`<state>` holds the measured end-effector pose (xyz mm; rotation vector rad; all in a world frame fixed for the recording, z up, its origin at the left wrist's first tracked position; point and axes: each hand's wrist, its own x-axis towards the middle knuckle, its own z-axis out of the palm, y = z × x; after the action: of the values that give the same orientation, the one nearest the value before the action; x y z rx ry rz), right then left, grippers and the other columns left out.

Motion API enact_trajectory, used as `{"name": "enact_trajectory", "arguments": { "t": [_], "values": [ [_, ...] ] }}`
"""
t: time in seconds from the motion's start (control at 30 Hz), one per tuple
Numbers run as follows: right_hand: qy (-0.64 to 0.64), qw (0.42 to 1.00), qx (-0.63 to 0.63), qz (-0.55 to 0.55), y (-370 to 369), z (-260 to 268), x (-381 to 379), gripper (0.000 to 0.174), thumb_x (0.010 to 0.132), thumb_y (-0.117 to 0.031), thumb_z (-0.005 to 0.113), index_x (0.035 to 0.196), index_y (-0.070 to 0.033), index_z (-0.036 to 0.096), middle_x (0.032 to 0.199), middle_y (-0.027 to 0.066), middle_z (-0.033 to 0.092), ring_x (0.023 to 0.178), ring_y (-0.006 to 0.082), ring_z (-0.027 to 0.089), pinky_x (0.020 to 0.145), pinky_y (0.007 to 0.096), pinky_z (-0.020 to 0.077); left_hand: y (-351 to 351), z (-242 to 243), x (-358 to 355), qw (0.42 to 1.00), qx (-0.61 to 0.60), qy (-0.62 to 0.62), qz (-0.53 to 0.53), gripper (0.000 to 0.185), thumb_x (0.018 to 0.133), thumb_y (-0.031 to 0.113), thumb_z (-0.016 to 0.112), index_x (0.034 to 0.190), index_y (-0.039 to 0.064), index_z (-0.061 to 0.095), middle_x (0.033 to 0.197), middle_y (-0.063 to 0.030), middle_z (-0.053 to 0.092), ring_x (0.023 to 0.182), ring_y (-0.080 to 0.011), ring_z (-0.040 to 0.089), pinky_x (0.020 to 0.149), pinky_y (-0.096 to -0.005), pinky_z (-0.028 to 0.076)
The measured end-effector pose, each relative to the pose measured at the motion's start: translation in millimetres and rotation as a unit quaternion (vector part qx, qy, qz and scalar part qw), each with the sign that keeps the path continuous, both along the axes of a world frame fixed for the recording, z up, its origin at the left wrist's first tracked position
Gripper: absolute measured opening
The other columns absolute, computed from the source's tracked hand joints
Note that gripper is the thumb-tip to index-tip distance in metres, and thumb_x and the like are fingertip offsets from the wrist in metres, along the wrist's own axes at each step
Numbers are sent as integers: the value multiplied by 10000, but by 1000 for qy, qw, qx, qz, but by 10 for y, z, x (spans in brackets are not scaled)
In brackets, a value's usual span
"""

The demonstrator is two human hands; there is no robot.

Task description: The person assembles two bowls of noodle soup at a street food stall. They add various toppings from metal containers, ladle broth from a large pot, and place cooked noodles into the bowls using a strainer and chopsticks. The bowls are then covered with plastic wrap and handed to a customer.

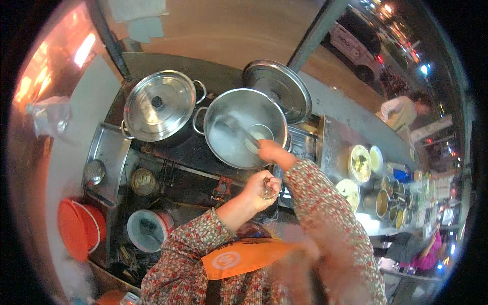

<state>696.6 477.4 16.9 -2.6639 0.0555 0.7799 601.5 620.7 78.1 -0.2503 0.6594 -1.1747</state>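
Note:
My right hand [271,152] grips the handle of a ladle [230,124] whose blurred head is over or in the cloudy liquid of a large steel pot [213,143]. A round bowl or strainer [259,138] sits inside that pot, near my right hand. My left hand [264,190] is closed around a thin metal handle or ring just below the pot's rim; what it belongs to is hidden. To the left stands another steel pot, covered by a lid [167,114] with a black knob. A loose steel lid [293,95] leans behind the open pot.
At left are a metal tray [121,164] with a skimmer [94,172], a red bucket [78,228] and a white bucket [146,230] holding liquid. Bowls [359,164] and steel containers [382,203] line the right counter. A person [400,110] is beyond it; another [427,251] is lower right.

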Motion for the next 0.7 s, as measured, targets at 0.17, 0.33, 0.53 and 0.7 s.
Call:
{"name": "enact_trajectory", "arguments": {
  "t": [0.17, 0.33, 0.53, 0.7],
  "values": [
    [191, 957, 185, -119, 170, -258, 213, 157, 833, -142, 540, 761, -2, 538, 554, 73, 520, 424, 158, 498, 418, 303, 433, 34, -37, -21, 999, 6, -39, 5, 146, 732, 61, 464, 622, 59, 368, 617, -31, 403, 504, -119, 415, 515, -235, 427],
    [297, 736, 496, -352, -15, 111, -128, 97, 885, -94, 486, 816, -27, 485, 574, 11, 454, 379, 36, 362, 307, 170, 301, 109, 30, 6, 999, 36, -10, -18, 147, 749, 66, 460, 637, 62, 366, 611, -7, 367, 496, -92, 377, 472, -197, 386],
    [297, 563, 635, -438, -362, 610, -867, 172, 880, -54, 487, 1045, -22, 453, 650, 36, 493, 389, 36, 397, 290, 143, 326, 168, 36, 1, 999, 12, -22, -29, 146, 753, 81, 465, 639, 63, 376, 615, -6, 399, 483, -76, 408, 472, -186, 411],
    [252, 488, 713, -436, -490, 750, -1510, 303, 885, -37, 469, 1184, -51, 423, 674, 48, 509, 392, 27, 379, 279, 133, 299, 235, 63, 33, 998, -48, 5, -34, 137, 756, 77, 464, 653, 61, 375, 611, 14, 383, 483, -56, 413, 487, -178, 433]
  ]
}}
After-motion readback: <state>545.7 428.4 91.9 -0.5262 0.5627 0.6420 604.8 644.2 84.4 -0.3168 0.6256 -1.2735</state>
